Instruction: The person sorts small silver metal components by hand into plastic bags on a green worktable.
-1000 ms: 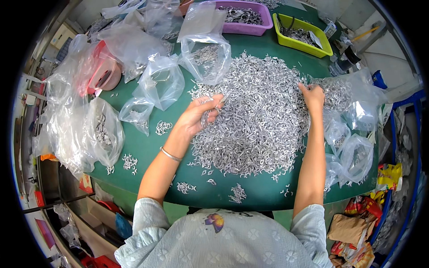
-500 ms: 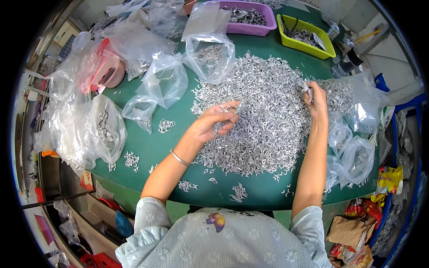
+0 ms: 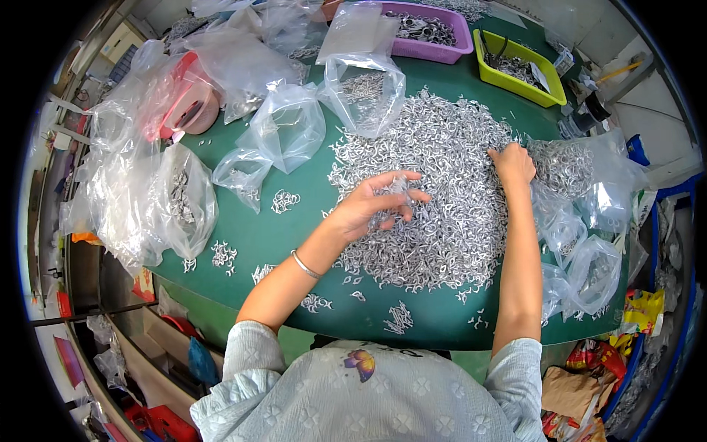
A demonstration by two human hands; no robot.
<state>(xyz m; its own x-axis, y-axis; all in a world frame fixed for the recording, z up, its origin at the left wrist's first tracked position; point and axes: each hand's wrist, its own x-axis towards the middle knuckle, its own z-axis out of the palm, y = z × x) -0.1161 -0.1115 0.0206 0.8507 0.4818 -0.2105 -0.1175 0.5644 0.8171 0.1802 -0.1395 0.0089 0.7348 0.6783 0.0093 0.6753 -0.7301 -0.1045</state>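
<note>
A wide heap of small silver metal pieces, many curved or loop-shaped, lies on the green table. Over its left side, my left hand is cupped around a loose cluster of metal pieces, fingers curled and pointing right. At the heap's right edge, my right hand is closed, back upward and thumb toward the heap; what its fingers grip is hidden. Beside that hand lies a clear plastic bag with more metal pieces in its mouth.
Clear bags crowd the left, around a pink basket. A purple tray and a lime-green tray of parts stand at the back. Small sorted piles line the front edge. A dark jar stands back right.
My right hand has turned back upward, and the pieces that showed in its fingers are out of sight. My left hand has moved right over the heap, still holding its cluster. The view has shifted slightly.
</note>
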